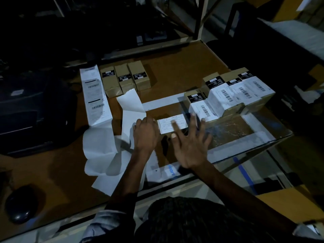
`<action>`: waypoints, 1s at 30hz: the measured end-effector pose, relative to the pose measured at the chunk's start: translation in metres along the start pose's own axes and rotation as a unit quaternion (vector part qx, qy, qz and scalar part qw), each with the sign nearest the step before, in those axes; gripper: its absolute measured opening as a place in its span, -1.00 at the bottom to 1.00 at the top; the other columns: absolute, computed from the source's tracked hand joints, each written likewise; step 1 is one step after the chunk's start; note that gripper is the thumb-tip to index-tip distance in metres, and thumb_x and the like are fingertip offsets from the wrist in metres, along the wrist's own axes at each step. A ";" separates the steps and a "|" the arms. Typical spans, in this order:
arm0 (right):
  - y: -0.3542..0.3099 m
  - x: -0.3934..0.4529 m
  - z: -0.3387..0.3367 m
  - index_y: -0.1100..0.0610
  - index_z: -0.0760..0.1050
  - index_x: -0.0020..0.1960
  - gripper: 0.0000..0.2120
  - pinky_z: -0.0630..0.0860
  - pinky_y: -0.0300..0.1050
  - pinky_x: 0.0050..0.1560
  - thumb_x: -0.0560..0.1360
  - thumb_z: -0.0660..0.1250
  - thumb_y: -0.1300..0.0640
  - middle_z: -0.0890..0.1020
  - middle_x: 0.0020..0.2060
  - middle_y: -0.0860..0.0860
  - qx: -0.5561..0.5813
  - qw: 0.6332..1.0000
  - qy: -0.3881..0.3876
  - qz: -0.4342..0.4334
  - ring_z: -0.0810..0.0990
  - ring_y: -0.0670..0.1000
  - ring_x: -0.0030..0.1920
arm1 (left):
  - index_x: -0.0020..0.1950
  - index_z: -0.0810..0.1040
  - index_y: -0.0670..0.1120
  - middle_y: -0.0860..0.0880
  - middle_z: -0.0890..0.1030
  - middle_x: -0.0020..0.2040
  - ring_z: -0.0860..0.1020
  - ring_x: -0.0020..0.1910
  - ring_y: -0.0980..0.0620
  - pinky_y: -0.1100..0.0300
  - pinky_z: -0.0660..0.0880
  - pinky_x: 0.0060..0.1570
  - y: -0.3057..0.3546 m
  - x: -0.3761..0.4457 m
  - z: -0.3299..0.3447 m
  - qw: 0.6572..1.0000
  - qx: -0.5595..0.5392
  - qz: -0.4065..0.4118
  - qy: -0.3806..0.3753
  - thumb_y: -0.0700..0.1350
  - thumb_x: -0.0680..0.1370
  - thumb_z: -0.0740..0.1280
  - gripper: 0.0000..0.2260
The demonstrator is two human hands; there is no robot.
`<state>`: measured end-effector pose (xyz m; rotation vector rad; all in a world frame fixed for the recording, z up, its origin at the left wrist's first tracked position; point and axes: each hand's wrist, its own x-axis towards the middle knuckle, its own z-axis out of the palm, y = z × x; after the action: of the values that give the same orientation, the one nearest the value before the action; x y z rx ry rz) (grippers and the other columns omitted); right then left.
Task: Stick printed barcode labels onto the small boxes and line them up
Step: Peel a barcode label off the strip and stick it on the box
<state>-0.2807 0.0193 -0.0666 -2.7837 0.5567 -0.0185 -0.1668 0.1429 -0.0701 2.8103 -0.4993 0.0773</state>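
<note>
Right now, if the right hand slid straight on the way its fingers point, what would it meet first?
The right hand, fingers spread flat over the box being labelled, points away and slightly right. Past that box, it would probably first meet the nearest labelled box in the right-hand row, though depth is hard to judge.

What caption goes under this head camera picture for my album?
Right hand smooths a label onto a small box while the left hand steadies it, beside four labelled boxes.

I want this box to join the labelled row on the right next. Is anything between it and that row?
Nothing visible blocks it. The box under the right hand lies just left of the nearest labelled box, with only a narrow strip of table between them. The left hand holds its far side.
</note>
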 end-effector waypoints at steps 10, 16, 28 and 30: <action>0.025 0.002 -0.007 -0.47 -0.17 0.53 -0.54 -0.36 0.34 0.45 0.65 -0.21 -0.31 -0.41 0.58 0.00 -0.007 0.999 0.029 0.021 -0.39 0.25 0.56 | 0.27 0.52 -0.11 -0.12 0.60 0.24 0.53 0.21 -0.11 0.00 0.44 0.31 -0.001 -0.001 -0.004 1.000 0.004 0.006 -0.009 0.02 0.57 0.39 -0.67; -0.004 0.001 -0.004 -0.36 -0.13 0.58 -0.50 -0.37 0.36 0.42 0.65 -0.20 -0.31 -0.45 0.56 0.01 -0.009 0.999 0.009 -0.032 -0.46 0.24 0.54 | 0.22 0.54 -0.14 -0.14 0.61 0.19 0.53 0.16 -0.13 0.01 0.44 0.24 0.002 -0.001 -0.003 1.000 0.003 0.011 0.001 -0.01 0.61 0.34 -0.73; 0.017 0.043 -0.020 -0.31 -0.12 0.60 -0.46 -0.33 0.39 0.46 0.63 -0.26 -0.32 -0.43 0.57 0.09 -0.015 1.000 0.006 0.022 -0.44 0.27 0.54 | 0.25 0.52 -0.11 -0.14 0.60 0.21 0.53 0.19 -0.12 -0.03 0.43 0.33 -0.005 -0.001 -0.003 1.000 -0.021 0.005 -0.019 -0.02 0.59 0.36 -0.71; 0.008 0.047 -0.018 -0.28 -0.11 0.61 -0.45 -0.33 0.40 0.46 0.64 -0.24 -0.32 -0.42 0.57 0.10 -0.021 1.000 0.007 -0.001 -0.43 0.29 0.54 | 0.26 0.52 -0.13 -0.14 0.60 0.21 0.53 0.19 -0.12 0.00 0.45 0.30 -0.005 -0.001 -0.003 1.000 -0.010 0.015 -0.020 0.02 0.59 0.36 -0.68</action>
<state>-0.2418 -0.0105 -0.0537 -2.8274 0.5648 -0.0279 -0.1657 0.1485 -0.0688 2.7895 -0.5475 0.0230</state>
